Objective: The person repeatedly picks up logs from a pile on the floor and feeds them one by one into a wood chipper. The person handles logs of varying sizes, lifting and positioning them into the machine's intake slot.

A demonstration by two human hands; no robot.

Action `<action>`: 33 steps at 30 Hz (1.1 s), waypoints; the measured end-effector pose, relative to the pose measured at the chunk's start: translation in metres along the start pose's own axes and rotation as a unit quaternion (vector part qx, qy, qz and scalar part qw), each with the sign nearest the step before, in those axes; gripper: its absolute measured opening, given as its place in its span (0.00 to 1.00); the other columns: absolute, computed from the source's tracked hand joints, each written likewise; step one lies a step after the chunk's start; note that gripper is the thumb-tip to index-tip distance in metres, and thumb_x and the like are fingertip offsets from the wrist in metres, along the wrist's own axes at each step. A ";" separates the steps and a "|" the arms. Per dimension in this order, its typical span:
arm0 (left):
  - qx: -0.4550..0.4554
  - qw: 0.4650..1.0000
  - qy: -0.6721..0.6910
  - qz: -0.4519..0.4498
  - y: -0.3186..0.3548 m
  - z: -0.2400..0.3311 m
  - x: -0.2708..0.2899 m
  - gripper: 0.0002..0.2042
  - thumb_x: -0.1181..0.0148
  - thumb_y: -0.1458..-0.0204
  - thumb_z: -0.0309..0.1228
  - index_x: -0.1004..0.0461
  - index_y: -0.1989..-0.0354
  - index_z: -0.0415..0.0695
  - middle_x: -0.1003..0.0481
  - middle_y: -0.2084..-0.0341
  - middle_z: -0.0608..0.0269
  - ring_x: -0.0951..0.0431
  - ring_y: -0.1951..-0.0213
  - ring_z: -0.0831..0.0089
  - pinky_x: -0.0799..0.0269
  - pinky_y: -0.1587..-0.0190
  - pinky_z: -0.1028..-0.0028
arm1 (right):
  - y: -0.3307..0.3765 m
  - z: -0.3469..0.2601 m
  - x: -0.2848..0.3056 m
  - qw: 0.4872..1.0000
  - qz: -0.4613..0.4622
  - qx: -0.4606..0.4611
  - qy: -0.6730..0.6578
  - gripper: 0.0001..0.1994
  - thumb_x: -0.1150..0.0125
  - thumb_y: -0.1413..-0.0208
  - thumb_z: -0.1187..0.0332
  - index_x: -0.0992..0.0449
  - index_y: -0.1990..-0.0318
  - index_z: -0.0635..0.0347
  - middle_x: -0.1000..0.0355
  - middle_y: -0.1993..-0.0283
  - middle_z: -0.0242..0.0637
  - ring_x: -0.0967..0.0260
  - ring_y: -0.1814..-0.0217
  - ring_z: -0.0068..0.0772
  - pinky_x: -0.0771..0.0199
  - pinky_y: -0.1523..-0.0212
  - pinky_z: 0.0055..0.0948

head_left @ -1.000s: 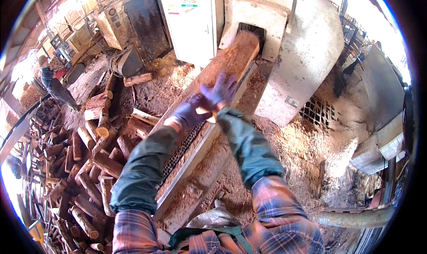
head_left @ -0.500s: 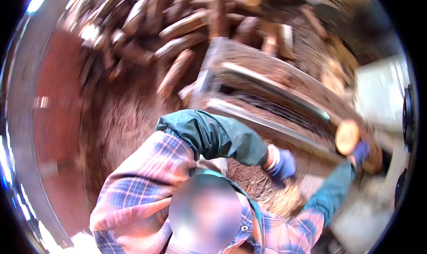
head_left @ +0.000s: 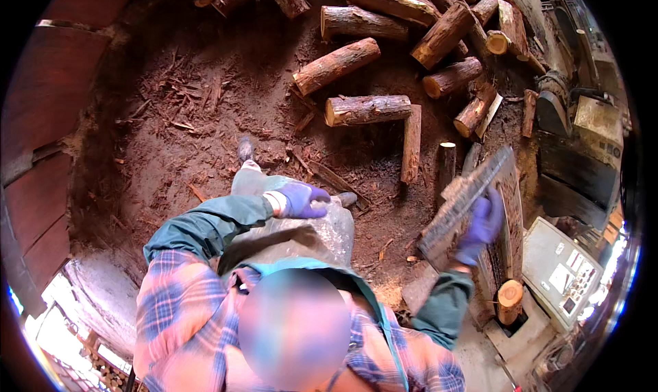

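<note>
My right hand (head_left: 482, 227), in a purple glove, is closed along the edge of a long, dark, rough wood slab (head_left: 458, 203) that lies tilted across the view. The slab passes over the side of a long trough (head_left: 508, 217). At the near end of this trough a log (head_left: 510, 297) stands with its pale cut face up. My left hand (head_left: 301, 198), also gloved in purple, is held out in front of my body above my knee, fingers stretched and nothing in them. Both forearms wear green sleeves.
Cut logs (head_left: 367, 111) lie scattered over the brown dirt floor ahead, more of them piled at the far right. Bark scraps (head_left: 181, 104) litter the ground. A pale grey control box (head_left: 562, 272) stands right of the trough. Reddish-brown panels (head_left: 51, 83) line the left side.
My view has turned, so the trough now runs up the right side. My right hand has left the log's end and holds the slab. My left hand has moved away from the trough.
</note>
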State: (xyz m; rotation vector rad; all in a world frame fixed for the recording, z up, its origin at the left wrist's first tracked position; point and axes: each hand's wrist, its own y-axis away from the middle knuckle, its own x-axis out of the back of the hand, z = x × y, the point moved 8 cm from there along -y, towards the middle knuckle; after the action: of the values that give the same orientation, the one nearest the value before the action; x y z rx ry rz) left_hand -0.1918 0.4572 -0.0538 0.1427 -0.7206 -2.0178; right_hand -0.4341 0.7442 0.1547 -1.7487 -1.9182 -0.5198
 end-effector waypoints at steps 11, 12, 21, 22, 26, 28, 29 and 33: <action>0.105 0.913 0.225 0.325 -0.163 -0.428 0.189 0.36 0.36 0.49 0.55 0.33 0.38 0.43 0.27 0.45 0.48 0.28 0.42 0.59 0.32 0.40 0.63 | 0.056 0.326 -0.604 0.719 -0.236 -0.590 -0.282 0.42 0.45 0.44 0.35 0.44 0.30 0.52 0.35 0.35 0.44 0.36 0.36 0.43 0.34 0.39 0.45; 0.121 0.902 0.233 0.344 -0.197 -0.458 0.202 0.37 0.35 0.49 0.56 0.34 0.37 0.44 0.27 0.45 0.48 0.28 0.41 0.59 0.32 0.40 0.64 | 0.032 0.368 -0.636 0.733 -0.218 -0.577 -0.288 0.47 0.46 0.46 0.32 0.51 0.27 0.52 0.45 0.28 0.45 0.44 0.29 0.47 0.40 0.35 0.47; 0.078 0.919 0.231 0.309 -0.450 -0.614 0.266 0.43 0.44 0.53 0.69 0.31 0.40 0.41 0.26 0.47 0.41 0.27 0.43 0.53 0.33 0.39 0.64 | -0.117 0.503 -0.835 0.748 -0.175 -0.436 -0.469 0.46 0.67 0.47 0.24 0.49 0.27 0.41 0.53 0.23 0.32 0.57 0.23 0.49 0.59 0.28 0.62; 0.057 0.913 0.249 0.320 -0.452 -0.611 0.262 0.44 0.45 0.52 0.69 0.30 0.40 0.40 0.26 0.47 0.40 0.27 0.43 0.52 0.33 0.39 0.64 | -0.117 0.503 -0.836 0.764 -0.172 -0.422 -0.457 0.46 0.68 0.47 0.23 0.49 0.26 0.40 0.54 0.23 0.33 0.58 0.23 0.49 0.59 0.28 0.63; 0.098 0.899 0.294 0.311 -0.416 -0.580 0.179 0.54 0.46 0.61 0.77 0.30 0.41 0.36 0.26 0.47 0.39 0.26 0.43 0.51 0.33 0.39 0.63 | -0.095 0.503 -0.780 0.822 -0.174 -0.375 -0.393 0.45 0.66 0.44 0.25 0.46 0.27 0.46 0.50 0.24 0.35 0.53 0.24 0.50 0.54 0.29 0.60; 0.111 0.857 0.441 0.242 -0.365 -0.557 0.109 0.54 0.46 0.59 0.75 0.33 0.40 0.32 0.28 0.46 0.39 0.27 0.43 0.53 0.35 0.38 0.61 | -0.040 0.475 -0.748 0.807 -0.193 -0.444 -0.338 0.44 0.59 0.42 0.29 0.46 0.28 0.51 0.45 0.27 0.38 0.48 0.27 0.50 0.44 0.31 0.56; 0.116 0.824 0.497 0.245 -0.337 -0.540 0.078 0.52 0.46 0.56 0.73 0.33 0.40 0.31 0.28 0.46 0.39 0.28 0.43 0.53 0.35 0.38 0.59 | -0.015 0.455 -0.727 0.790 -0.216 -0.479 -0.315 0.44 0.54 0.43 0.30 0.46 0.28 0.53 0.44 0.27 0.39 0.47 0.28 0.50 0.40 0.33 0.53; 0.155 0.688 0.686 0.182 -0.209 -0.466 -0.052 0.40 0.40 0.46 0.59 0.35 0.38 0.35 0.27 0.46 0.52 0.30 0.42 0.64 0.38 0.36 0.63 | 0.081 0.396 -0.623 0.727 -0.321 -0.570 -0.207 0.30 0.50 0.37 0.40 0.31 0.37 0.52 0.23 0.52 0.28 0.31 0.60 0.26 0.33 0.55 0.26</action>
State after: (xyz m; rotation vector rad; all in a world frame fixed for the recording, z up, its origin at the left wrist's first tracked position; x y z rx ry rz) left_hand -0.1457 0.3768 -0.5585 1.4111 -0.0325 -0.8899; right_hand -0.3561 0.4800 -0.5346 -1.8022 -2.8307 -2.0861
